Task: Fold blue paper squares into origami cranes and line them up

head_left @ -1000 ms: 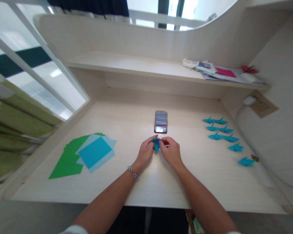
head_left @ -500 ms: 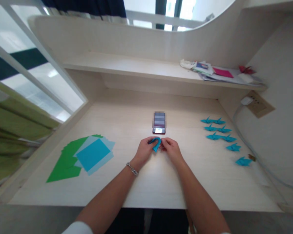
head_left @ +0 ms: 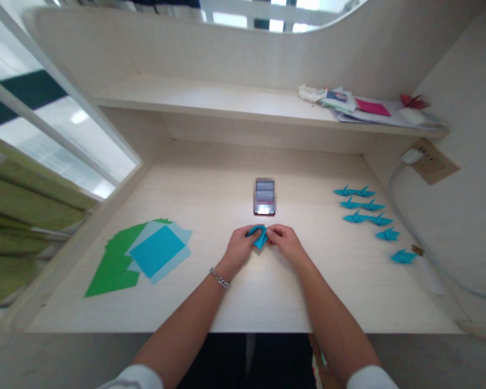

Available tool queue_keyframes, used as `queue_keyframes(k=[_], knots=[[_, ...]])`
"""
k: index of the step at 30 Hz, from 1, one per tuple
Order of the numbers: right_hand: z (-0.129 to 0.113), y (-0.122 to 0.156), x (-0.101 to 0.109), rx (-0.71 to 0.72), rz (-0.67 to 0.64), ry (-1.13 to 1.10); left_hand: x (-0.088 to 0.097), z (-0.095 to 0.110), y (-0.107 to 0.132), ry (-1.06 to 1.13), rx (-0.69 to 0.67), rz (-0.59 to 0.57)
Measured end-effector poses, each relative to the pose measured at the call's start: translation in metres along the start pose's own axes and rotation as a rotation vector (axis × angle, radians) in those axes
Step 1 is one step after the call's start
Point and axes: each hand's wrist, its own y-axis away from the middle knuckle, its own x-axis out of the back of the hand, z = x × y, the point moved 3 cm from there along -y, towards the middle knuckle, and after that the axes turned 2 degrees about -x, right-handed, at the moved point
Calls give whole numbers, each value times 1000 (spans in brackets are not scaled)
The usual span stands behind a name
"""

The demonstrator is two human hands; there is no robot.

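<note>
A small piece of folded blue paper [head_left: 261, 239] is held between my two hands, just above the desk. My left hand [head_left: 242, 242] pinches it from the left, thumb on top. On the other side, the fingers of my right hand [head_left: 284, 240] are closed on its right edge. Part of the paper is covered by my fingers. Just beyond the hands lies a phone [head_left: 264, 196] with a blurred screen. Several folded blue paper cranes [head_left: 356, 217] stand in rows at the right. Flat blue paper sheets [head_left: 157, 251] rest at the left.
Green paper sheets [head_left: 115, 265] lie partly under the blue ones. A shelf [head_left: 210, 100] runs along the back, with papers [head_left: 372, 107] piled at its right end. A white cable [head_left: 405, 213] hangs from the wall socket [head_left: 434, 161] down the right side.
The right fingers have come closer in on the paper, and its curled shape now looks more folded together. The camera view has shifted slightly.
</note>
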Motion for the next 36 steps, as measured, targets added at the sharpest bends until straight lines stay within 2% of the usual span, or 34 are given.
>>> queue_keyframes(k=[9, 14, 21, 24, 29, 36], knots=[[-6, 1, -3, -11, 23, -67, 2, 0, -1, -28, -31, -76], [-4, 2, -1, -5, 55, -125, 3, -1, -1, 1, 15, -52], [-7, 5, -4, 101, 130, 53, 2, 1, 0, -25, -27, -34], [-7, 4, -5, 108, 149, 38, 1, 5, 1, -70, -53, -35], [-5, 4, -5, 59, 149, -53, 0, 9, 2, -93, -51, -47], [-12, 6, -7, 91, 74, -127, 2, 8, 2, -172, -88, -72]])
